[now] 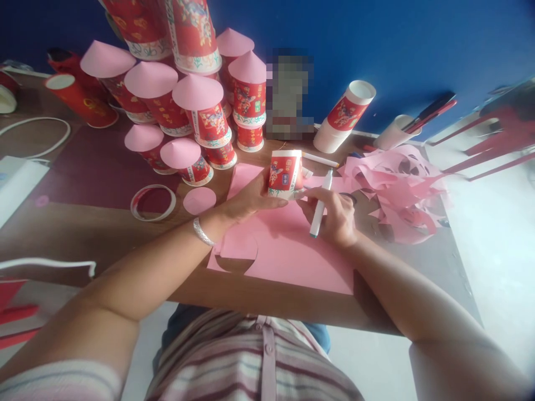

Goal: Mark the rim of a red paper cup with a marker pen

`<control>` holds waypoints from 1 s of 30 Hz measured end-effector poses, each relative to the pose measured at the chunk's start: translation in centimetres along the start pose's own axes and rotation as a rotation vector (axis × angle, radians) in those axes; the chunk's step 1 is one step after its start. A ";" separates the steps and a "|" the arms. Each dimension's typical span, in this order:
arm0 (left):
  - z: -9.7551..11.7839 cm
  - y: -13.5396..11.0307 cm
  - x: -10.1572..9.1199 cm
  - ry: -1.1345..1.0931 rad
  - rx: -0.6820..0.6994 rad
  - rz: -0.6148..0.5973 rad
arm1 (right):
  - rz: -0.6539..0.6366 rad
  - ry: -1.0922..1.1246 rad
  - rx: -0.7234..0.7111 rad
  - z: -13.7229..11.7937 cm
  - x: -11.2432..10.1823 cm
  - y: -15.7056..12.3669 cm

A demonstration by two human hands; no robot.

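My left hand [254, 197] is wrapped round a red printed paper cup [285, 171] with a white base band, held above the pink paper. In my right hand [337, 214] is a white marker [321, 206], slanted with its bluish-green end up; the fingertips of this hand come close to the cup's lower right side, and I cannot tell if they touch it. Beneath both hands lies a large sheet of pink paper [301, 256] with a round cut-out at its left. A pink paper disc [199, 200] rests left of my left wrist.
Stacked red cups with pink cone tops [198, 93] stand at the back left. A tape roll [152, 201] lies in front. Curled pink scraps [401, 189] are heaped at right, near a cup of pens [399, 132]. Upright white-and-red cups [346, 114] stand by the blue wall.
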State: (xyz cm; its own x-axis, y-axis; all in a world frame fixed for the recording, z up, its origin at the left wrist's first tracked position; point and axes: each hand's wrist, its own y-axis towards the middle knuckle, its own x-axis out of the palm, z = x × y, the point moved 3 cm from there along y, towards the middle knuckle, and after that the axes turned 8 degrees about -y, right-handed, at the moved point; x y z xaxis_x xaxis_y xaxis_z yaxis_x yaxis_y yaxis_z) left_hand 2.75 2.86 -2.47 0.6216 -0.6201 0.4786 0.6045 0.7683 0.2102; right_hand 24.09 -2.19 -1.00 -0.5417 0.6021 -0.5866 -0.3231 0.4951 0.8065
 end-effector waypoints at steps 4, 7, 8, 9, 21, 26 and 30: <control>0.2 0.1 0.5 0.020 -0.026 0.013 | -0.007 0.034 -0.028 0.0 0.1 -0.2; 0.1 0.1 0.5 0.035 -0.043 0.029 | -0.011 0.100 -0.070 -0.1 0.0 -0.1; 0.1 0.1 0.5 0.034 -0.047 0.033 | -0.020 0.108 -0.072 -0.1 0.0 0.0; 0.1 0.1 0.5 0.028 -0.049 0.037 | -0.032 0.108 -0.067 0.0 0.0 0.0; -0.3 0.0 -0.1 -0.033 -0.052 0.047 | -0.056 0.267 0.088 0.9 -0.2 -0.4; -0.6 0.2 -0.2 -0.002 -0.059 0.076 | -0.002 0.259 0.001 0.4 -1.1 0.5; -0.8 -0.3 -0.5 0.030 -0.039 0.088 | -0.026 0.249 -0.032 -0.6 -2.5 0.8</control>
State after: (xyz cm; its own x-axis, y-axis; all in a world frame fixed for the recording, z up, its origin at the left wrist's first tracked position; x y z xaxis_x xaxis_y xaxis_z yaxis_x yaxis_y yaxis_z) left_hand 2.69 2.85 -3.48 0.6873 -0.5556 0.4680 0.5659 0.8134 0.1346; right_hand 24.65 -3.64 1.17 -0.7059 0.4149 -0.5741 -0.3617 0.4857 0.7958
